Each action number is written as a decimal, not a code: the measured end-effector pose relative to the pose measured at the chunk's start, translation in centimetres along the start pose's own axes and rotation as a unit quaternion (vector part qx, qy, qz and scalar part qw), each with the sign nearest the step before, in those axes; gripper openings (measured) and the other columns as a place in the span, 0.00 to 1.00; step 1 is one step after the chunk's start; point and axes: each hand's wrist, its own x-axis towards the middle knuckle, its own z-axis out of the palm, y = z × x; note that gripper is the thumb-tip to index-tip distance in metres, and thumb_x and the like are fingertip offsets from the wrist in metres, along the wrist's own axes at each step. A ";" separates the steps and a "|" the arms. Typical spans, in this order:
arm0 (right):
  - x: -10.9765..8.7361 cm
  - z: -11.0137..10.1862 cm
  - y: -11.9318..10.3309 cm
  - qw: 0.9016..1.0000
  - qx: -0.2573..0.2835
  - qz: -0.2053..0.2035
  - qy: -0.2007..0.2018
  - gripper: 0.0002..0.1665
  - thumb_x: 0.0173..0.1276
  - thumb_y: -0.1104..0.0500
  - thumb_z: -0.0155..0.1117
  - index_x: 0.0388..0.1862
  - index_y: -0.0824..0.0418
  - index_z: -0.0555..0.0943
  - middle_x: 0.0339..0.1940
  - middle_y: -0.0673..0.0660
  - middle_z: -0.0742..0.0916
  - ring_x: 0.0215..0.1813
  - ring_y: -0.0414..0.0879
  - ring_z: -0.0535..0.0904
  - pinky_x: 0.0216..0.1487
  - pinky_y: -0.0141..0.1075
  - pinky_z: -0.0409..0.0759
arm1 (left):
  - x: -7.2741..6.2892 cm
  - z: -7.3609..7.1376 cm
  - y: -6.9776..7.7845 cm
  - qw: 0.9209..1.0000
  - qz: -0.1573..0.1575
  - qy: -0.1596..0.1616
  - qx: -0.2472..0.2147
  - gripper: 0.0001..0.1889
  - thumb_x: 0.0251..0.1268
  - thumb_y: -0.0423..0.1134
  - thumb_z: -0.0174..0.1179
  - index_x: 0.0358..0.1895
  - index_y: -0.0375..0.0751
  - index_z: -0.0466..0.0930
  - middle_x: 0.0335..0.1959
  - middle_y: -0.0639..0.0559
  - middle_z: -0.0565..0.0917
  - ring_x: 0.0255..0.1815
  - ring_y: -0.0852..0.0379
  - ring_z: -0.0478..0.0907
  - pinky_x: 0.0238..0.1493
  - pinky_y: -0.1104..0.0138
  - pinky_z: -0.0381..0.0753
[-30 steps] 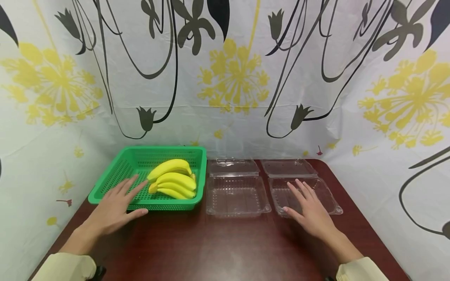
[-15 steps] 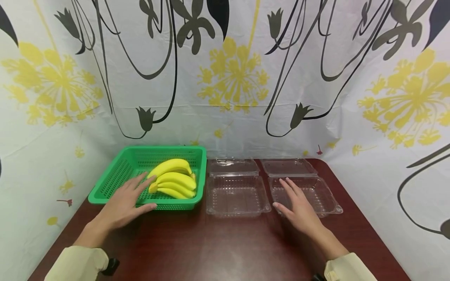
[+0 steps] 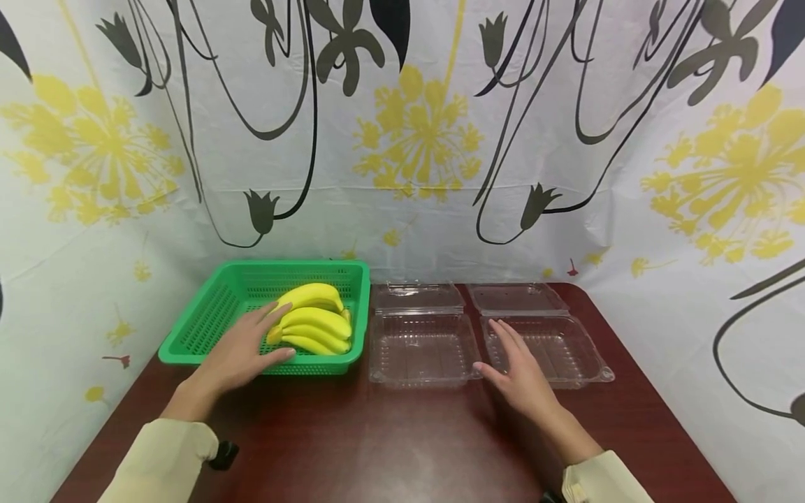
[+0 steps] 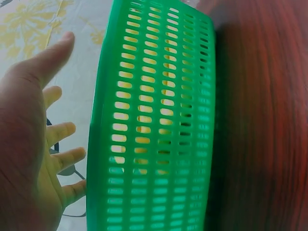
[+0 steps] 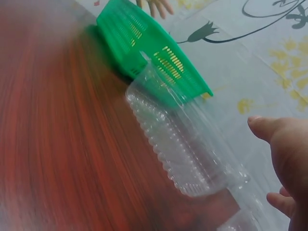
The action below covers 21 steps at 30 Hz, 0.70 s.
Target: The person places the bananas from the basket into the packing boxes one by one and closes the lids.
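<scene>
Yellow bananas (image 3: 316, 323) lie in a bunch in the right half of a green plastic basket (image 3: 361, 307). My left hand (image 3: 242, 349) hovers over the basket's front rim with fingers spread, fingertips beside the bananas, holding nothing. In the left wrist view the basket's slotted wall (image 4: 149, 115) fills the middle, and yellow shows through its slots. My right hand (image 3: 520, 374), fingers extended, is above the near left corner of the right clear plastic clamshell container (image 3: 566, 349). Another clear clamshell container (image 3: 424, 349) stands between that one and the basket. Both have their lids folded back.
Basket and containers stand in a row along the back of a dark red-brown wooden table (image 3: 377, 440). Right behind them hangs a white cloth (image 3: 428, 237) printed with yellow and grey flowers, which also closes in both sides.
My left hand has moved right and forward across the basket, up to the bananas. My right hand has shifted left over the right container. Basket, bananas and containers have stayed put.
</scene>
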 end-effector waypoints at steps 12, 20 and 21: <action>0.4 1.1 -2.5 0.990 0.111 0.088 -0.010 0.48 0.63 0.52 0.72 0.76 0.62 0.59 0.72 0.67 0.67 0.67 0.66 0.67 0.59 0.59 0.71 | 2.8 1.1 -0.1 0.999 -0.006 -0.006 -0.054 0.42 0.61 0.50 0.67 0.75 0.44 0.58 0.70 0.39 0.66 0.68 0.33 0.60 0.62 0.38 0.60; 0.7 2.0 -3.3 0.979 0.147 0.138 -0.020 0.48 0.62 0.55 0.72 0.76 0.60 0.58 0.72 0.67 0.67 0.68 0.64 0.67 0.61 0.55 0.70 | 3.7 1.4 -0.1 0.998 -0.017 -0.011 -0.063 0.40 0.61 0.46 0.68 0.74 0.40 0.60 0.69 0.36 0.67 0.67 0.31 0.61 0.61 0.38 0.61; 0.6 2.1 -3.4 0.979 0.146 0.143 -0.022 0.48 0.62 0.55 0.72 0.76 0.60 0.58 0.72 0.66 0.67 0.68 0.64 0.67 0.62 0.55 0.69 | 3.8 1.5 -0.1 0.998 -0.017 -0.012 -0.065 0.40 0.61 0.45 0.67 0.74 0.40 0.60 0.68 0.35 0.67 0.66 0.31 0.62 0.60 0.38 0.63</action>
